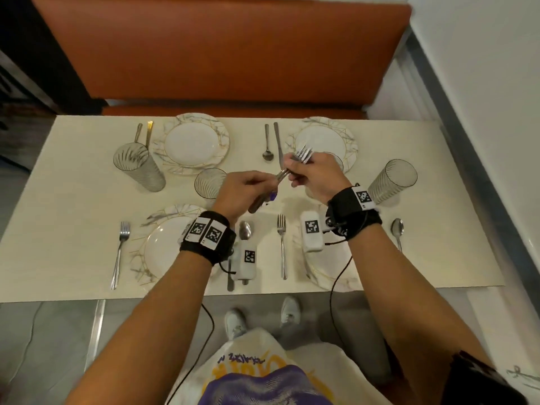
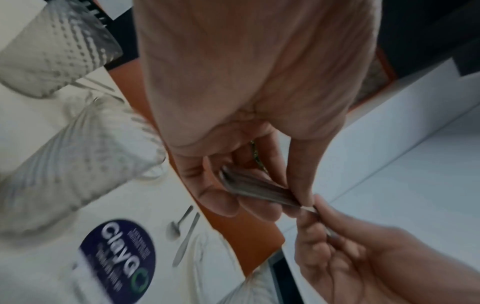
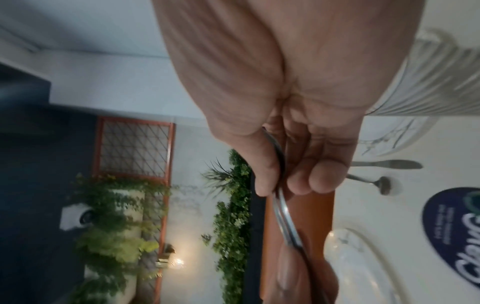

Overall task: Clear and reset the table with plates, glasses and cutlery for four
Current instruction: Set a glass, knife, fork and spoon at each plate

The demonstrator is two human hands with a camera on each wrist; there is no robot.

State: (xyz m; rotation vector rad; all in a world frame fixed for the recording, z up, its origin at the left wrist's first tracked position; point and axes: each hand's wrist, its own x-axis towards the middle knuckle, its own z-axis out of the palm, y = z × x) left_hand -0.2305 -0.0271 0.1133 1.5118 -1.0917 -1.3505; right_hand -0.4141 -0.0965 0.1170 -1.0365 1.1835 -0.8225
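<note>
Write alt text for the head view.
Both hands hold a bunch of forks above a set table: the left hand grips the handles, the right hand holds near the tines. Four plates, glasses and cutlery lie below.

Open cream tabletop was left along the near-left stretch, between the tall ribbed glass tumbler and the steel fork lying at the near-left marble-patterned plate. The middle of the table was crowded: a second ribbed glass stood just beside the raised hands, with a spoon and knife pair beyond. Passage at the right edge was narrowed by a third ribbed glass and a lone steel spoon. The far side was closed off by an orange padded bench back.
</note>
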